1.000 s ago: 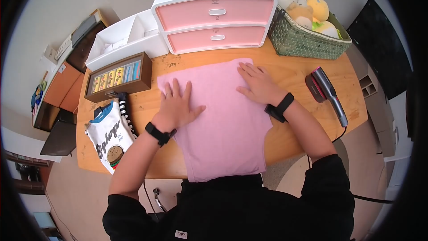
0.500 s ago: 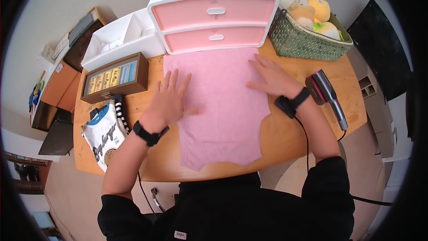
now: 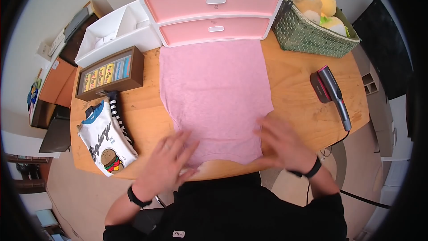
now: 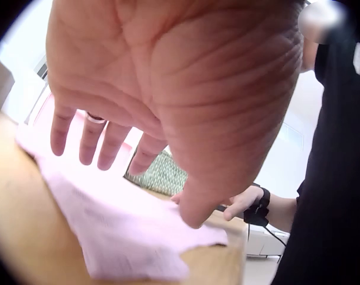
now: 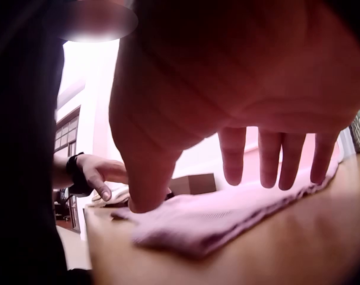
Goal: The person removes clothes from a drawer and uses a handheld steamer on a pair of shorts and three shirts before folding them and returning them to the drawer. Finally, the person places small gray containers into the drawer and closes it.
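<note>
A pink garment [image 3: 216, 93] lies spread flat on the wooden table, its far edge against the drawer unit. My left hand [image 3: 167, 160], fingers spread, is at the garment's near left corner; in the left wrist view the palm [image 4: 168, 77] faces the cloth [image 4: 126, 231] with fingers extended. At the near right corner is my right hand [image 3: 285, 147], blurred, its fingers apart. The right wrist view has that palm [image 5: 245, 77] over the cloth's edge [image 5: 227, 219]. Neither hand grips the cloth; whether the fingertips touch it I cannot tell.
A white drawer unit [image 3: 214, 9] with pink fronts stands at the back, beside a white divided box [image 3: 138, 35]. At left are a brown case [image 3: 137, 69] and folded clothes [image 3: 107, 138]. A green basket [image 3: 307, 35] of plush toys and a handheld steamer [image 3: 336, 96] are at right.
The garment has moved away from the body, up to the drawers. Both hands have left its upper part and come back to its near corners. The head view has shifted slightly.
</note>
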`<state>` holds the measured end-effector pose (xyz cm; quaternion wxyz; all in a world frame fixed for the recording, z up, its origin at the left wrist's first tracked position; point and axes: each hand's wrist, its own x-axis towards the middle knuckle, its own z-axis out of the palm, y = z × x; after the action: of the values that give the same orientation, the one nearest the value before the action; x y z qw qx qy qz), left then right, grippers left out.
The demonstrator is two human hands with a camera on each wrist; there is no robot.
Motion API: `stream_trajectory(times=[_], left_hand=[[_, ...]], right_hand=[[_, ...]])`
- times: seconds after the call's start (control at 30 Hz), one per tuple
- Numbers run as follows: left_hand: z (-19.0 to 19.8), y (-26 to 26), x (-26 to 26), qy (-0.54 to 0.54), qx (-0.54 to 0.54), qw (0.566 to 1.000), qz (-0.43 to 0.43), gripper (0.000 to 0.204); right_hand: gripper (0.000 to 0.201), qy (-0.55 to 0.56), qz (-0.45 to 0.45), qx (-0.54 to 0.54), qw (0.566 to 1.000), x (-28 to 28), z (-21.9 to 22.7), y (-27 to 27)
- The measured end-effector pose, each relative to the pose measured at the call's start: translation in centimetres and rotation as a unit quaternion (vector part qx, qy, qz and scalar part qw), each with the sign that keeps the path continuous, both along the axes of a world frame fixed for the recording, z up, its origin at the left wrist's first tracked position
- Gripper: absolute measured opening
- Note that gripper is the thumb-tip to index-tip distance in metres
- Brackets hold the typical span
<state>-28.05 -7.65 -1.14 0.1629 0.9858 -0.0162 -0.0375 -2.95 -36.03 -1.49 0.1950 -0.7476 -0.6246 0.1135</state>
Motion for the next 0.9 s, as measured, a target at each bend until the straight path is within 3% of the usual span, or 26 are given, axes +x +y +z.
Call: stream_trajectory(times=[0.17, 0.33, 0.53, 0.67, 0.9], left_hand=[[-3.0, -3.7, -4.5, 0.036, 0.054, 0.996, 0.058, 0.079], [-5.6, -4.4, -7.0, -0.006, 0.1, 0.993, 0.067, 0.072], [-5.5, -4.5, -8.0, -0.083, 0.116, 0.988, 0.058, 0.059], [-5.4, -4.1, -8.1, -0.133, 0.115, 0.984, 0.023, 0.05], [-3.8, -3.2, -6.6, -0.143, 0.129, 0.972, -0.136, 0.04]], right_hand=[[0.074, -0.062, -0.053, -0.045, 0.996, -6.3, -3.2, -3.3], [0.057, -0.122, -0.089, 0.024, 0.988, -8.0, -5.4, -5.2], [0.046, -0.119, -0.097, 0.093, 0.984, -8.5, -5.9, -5.9], [0.041, -0.103, -0.104, 0.117, 0.982, -8.6, -5.7, -6.1], [0.025, -0.123, -0.057, 0.087, 0.987, -5.5, -3.5, -6.9]])
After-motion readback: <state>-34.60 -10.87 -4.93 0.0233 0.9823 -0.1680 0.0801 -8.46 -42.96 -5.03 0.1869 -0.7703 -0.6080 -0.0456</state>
